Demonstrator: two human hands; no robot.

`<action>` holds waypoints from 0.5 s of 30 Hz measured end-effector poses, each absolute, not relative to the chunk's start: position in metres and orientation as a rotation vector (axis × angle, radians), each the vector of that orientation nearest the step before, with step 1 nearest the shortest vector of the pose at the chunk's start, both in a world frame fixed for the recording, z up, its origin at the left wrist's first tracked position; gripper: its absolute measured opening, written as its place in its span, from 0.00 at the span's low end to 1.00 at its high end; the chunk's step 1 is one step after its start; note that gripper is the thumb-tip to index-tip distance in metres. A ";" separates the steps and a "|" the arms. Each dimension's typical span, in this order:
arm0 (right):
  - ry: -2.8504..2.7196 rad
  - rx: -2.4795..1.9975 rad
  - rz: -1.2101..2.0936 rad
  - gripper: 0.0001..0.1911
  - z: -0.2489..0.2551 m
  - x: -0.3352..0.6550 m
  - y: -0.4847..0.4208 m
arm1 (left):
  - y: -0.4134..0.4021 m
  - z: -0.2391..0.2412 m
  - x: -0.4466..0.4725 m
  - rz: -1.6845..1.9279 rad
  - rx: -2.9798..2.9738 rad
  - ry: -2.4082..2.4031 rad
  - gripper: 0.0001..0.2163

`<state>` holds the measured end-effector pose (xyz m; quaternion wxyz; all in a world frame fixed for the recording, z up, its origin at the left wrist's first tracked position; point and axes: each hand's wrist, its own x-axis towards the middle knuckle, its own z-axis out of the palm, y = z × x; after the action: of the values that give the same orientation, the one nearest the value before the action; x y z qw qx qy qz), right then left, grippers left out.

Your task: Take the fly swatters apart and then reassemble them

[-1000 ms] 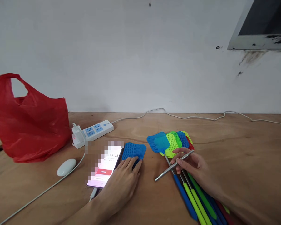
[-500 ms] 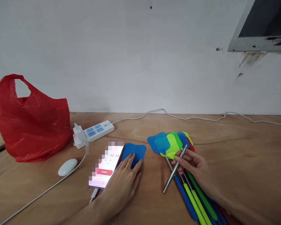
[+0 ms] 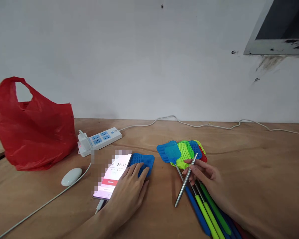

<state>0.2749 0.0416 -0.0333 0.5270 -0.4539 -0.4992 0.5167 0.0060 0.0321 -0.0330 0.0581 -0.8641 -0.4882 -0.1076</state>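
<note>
My left hand [image 3: 128, 192] lies flat on the wooden table [image 3: 251, 166], its spread fingertips resting on a loose blue mesh swatter head [image 3: 144, 160]. My right hand [image 3: 205, 177] pinches a bare silver metal rod [image 3: 185, 182], which slants from upper right down to lower left above the table. Under and behind that hand lies a fanned pile of fly swatters [image 3: 183, 151] with blue, green, yellow-green and red mesh heads; their coloured handles [image 3: 206, 212] run toward the lower right.
A lit phone [image 3: 112, 176] on a cable lies left of the blue head. Farther left are a white power strip [image 3: 99, 139], a white oval gadget [image 3: 71, 176] and a red plastic bag [image 3: 32, 132]. A white cord [image 3: 214, 125] runs along the wall.
My right hand has swung the silver rod from nearly level to a steep slant, its lower tip moving right and down. My left hand has stayed on the blue head.
</note>
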 end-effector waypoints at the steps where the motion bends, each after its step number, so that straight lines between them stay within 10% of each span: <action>1: -1.196 -1.081 1.233 0.23 -0.033 0.275 0.041 | 0.031 -0.032 0.007 -0.348 -2.635 -1.446 0.14; 10: -1.190 -1.096 1.198 0.44 -0.034 0.272 0.041 | 0.019 -0.025 0.014 -0.120 -2.774 -1.494 0.11; 15: -1.211 -1.150 1.136 0.37 -0.033 0.271 0.039 | 0.024 -0.021 0.015 0.110 -2.534 -1.741 0.10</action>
<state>0.2709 0.0387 -0.0333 0.5322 -0.4820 -0.5076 0.4763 0.0147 0.0243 -0.0213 0.0327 -0.8233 -0.5656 0.0358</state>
